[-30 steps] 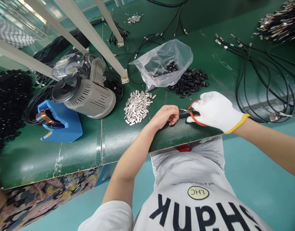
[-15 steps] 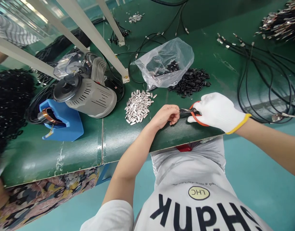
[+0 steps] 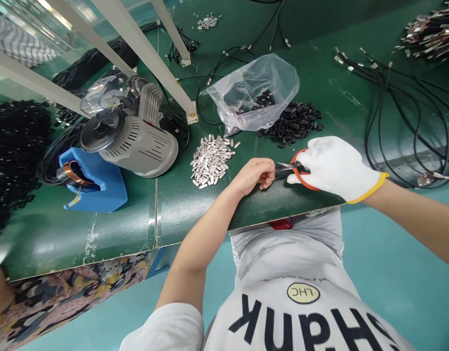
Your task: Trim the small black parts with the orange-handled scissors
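My right hand (image 3: 330, 168), in a white glove with a yellow cuff, grips scissors (image 3: 285, 166) with orange-red handles. Their blades stand slightly parted and point at my left hand (image 3: 259, 172). That bare hand is closed in a pinch close to the blade tips; what its fingers hold is too small and hidden to make out. Beside it on the left lies a heap of small silvery metal connector pieces (image 3: 212, 161). Beyond both hands, small black plastic pieces (image 3: 299, 122) are piled next to a clear plastic bag (image 3: 246, 92) with more of them inside.
A grey machine (image 3: 136, 146) and a blue tape dispenser (image 3: 111, 187) stand on the green table (image 3: 188, 222) at left. Black cables (image 3: 381, 92) lie at right, near a large cable bundle (image 3: 429, 34). White posts (image 3: 144, 53) rise at upper left. Another person's patterned clothing (image 3: 81, 287) shows at lower left.
The scissor blades and handles have spread apart a little. My right hand has shifted slightly right; my left hand stays pinched in nearly the same place.
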Available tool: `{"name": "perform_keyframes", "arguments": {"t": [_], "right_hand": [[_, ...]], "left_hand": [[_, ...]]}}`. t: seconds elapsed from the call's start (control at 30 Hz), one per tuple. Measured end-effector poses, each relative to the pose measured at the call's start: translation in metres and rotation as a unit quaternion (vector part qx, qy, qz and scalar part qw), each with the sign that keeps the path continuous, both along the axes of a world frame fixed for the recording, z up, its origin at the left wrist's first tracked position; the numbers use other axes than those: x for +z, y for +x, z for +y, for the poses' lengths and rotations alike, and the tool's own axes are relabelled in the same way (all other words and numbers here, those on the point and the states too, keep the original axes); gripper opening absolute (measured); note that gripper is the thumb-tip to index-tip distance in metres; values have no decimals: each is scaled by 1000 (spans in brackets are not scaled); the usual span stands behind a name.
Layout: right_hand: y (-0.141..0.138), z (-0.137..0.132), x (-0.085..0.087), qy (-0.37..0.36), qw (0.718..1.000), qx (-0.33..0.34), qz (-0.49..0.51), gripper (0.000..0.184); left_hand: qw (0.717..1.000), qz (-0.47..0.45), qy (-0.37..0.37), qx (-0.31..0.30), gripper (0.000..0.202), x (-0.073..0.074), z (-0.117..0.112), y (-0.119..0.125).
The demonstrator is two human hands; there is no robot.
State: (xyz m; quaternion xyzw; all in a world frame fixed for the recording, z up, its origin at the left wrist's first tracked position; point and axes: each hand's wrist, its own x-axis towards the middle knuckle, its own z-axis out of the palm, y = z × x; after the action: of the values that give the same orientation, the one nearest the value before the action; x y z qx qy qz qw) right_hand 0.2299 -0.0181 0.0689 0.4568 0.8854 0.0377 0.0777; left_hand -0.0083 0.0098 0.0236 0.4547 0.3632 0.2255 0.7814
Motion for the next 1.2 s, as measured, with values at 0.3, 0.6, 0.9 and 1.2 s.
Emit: {"name": "perform_keyframes", "arguments": {"t": [0.3,0.6,0.9,1.2], "right_hand": [[-4,-1,-1,-19,999,-20,-17,65],[-5,3,-2,-141,986,-82,-7,73],[-4,-2,0,-73,996,-48,-18,70],[-3,-5,-9,-72,996,-44,-14,70]], "left_hand": [[1000,8,-2,-5,17,0,1,-1],[1000,16,-3,-11,14,1,1,0],[1000,5,-1,-9,15,1,0,0],[1000,15,-1,-7,14,1,1,0]]}}
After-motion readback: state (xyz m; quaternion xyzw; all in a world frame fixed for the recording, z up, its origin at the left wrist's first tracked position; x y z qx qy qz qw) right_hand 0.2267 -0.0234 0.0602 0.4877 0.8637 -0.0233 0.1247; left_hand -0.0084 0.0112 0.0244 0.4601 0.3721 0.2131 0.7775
